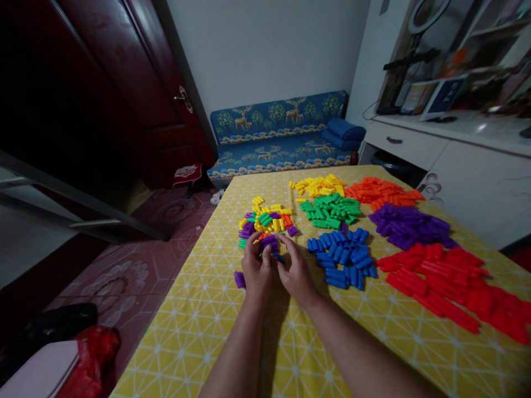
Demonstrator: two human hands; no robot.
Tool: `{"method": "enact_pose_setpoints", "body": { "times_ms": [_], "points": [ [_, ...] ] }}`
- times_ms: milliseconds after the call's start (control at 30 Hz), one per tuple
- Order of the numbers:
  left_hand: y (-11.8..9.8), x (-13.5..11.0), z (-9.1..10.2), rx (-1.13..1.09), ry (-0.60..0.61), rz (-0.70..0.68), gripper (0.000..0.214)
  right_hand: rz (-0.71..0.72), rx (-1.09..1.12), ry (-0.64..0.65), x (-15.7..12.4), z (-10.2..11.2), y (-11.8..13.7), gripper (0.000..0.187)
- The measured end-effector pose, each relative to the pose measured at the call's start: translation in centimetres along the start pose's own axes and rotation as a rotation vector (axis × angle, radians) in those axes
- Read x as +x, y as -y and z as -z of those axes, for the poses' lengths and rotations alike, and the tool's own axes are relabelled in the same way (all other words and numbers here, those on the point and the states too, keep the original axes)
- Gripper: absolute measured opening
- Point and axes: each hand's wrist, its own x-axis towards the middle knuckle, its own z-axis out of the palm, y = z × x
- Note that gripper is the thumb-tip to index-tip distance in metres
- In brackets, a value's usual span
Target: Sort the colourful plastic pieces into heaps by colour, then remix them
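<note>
Both hands meet at the near edge of a mixed pile of small plastic pieces (pixel 267 221) on the yellow patterned tablecloth (pixel 215 326). My left hand (pixel 256 269) has its fingers curled round pieces that look purple and green. My right hand (pixel 295 271) reaches in from the right with fingers bent, touching the same pieces. A single purple piece (pixel 239 279) lies just left of my left hand. Sorted piles lie to the right: blue (pixel 342 257), green (pixel 332 211), yellow (pixel 317 185), orange (pixel 381 192), purple (pixel 409 225) and red (pixel 452 284).
The table's left edge drops to a red tiled floor (pixel 136 271). A blue patterned sofa (pixel 282 135) stands beyond the table, a dark red door (pixel 136 83) to the left, a white cabinet (pixel 464 160) at right. A red bag (pixel 89 359) lies low left.
</note>
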Motion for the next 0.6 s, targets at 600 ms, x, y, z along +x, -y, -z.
{"method": "enact_pose_setpoints", "body": {
  "times_ms": [600],
  "points": [
    [-0.6,-1.6,-1.0,0.463,0.413,-0.283,0.018,-0.216,-0.268,-0.620,2.9,11.6,-3.6,0.031]
  ]
}}
